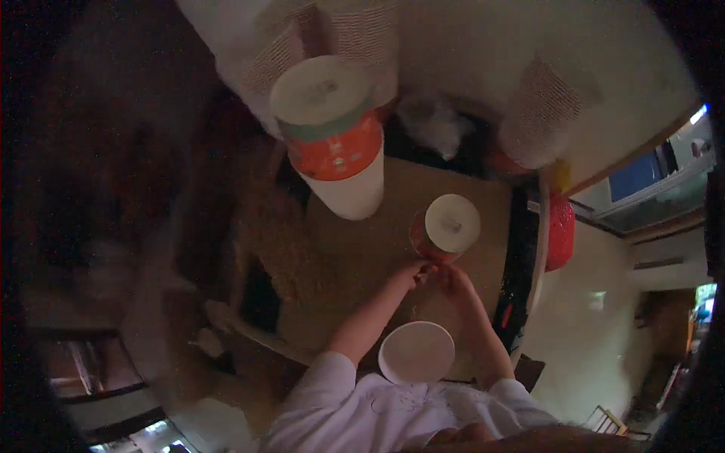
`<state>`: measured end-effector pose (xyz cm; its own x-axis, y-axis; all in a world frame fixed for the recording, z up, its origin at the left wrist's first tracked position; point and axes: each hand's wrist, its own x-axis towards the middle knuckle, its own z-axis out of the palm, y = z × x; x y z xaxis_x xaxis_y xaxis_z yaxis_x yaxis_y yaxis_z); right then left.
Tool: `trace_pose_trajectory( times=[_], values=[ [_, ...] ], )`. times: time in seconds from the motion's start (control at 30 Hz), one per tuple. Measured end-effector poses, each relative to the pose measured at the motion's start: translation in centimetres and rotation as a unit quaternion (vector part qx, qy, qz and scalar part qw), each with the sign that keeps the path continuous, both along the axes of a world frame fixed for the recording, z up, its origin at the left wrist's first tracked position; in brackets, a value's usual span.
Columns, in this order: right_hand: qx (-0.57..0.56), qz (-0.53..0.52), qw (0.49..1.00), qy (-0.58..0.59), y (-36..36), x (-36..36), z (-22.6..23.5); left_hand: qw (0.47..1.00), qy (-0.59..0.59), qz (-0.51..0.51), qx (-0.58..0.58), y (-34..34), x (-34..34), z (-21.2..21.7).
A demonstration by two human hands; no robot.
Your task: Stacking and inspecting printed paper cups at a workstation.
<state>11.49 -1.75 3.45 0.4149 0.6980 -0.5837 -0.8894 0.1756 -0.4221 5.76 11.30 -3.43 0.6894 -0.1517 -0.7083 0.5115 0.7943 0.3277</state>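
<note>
My left hand (420, 274) and my right hand (454, 280) meet over the brown tabletop, fingers closed and almost touching. Whatever lies between their fingers is too small and dim to make out. Just beyond them is an orange paper tub (427, 243) with a round white end (453, 223) facing up; I cannot tell whether my fingertips touch it. Close to my body, between my forearms, is a white round tub (417, 353), its wide round face turned up toward me.
At the far left of the table rises a taller stack of tubs (336, 147), banded green, orange and white. Long nested stacks of tubs (545, 109) and a crumpled clear plastic bag (434, 124) lie along the back. A red object (559, 234) hangs beyond the table's right edge.
</note>
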Motion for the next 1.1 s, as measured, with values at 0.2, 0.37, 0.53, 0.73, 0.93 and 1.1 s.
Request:
trace_pose_trajectory(
  times=[0.2,0.37,0.53,0.73,0.93,1.1],
  values=[
    [-0.2,-0.195,0.857,-0.434,-4.0,1.2,0.9,0.995,-0.012,0.069,0.077,-0.7,-0.5,-0.2],
    [-0.356,0.079,0.328,-0.871,5.1,2.8,14.9,0.976,-0.168,0.13,0.04,-0.5,-1.4,-0.5],
    [-0.362,0.216,0.255,-0.87,5.1,4.9,9.5,0.942,-0.175,0.285,-0.006,-0.3,-0.5,-0.9],
    [-0.371,0.216,0.247,-0.869,4.1,5.2,9.7,0.93,-0.156,0.292,0.158,-2.8,-0.1,-7.0],
    [-0.34,0.212,0.272,-0.875,7.0,3.3,8.9,0.894,-0.305,0.314,-0.092,5.6,-1.0,-15.8],
    [-0.379,0.209,0.251,-0.866,5.5,4.1,8.5,0.882,-0.292,0.245,0.277,3.3,0.8,-8.1]
  ],
)
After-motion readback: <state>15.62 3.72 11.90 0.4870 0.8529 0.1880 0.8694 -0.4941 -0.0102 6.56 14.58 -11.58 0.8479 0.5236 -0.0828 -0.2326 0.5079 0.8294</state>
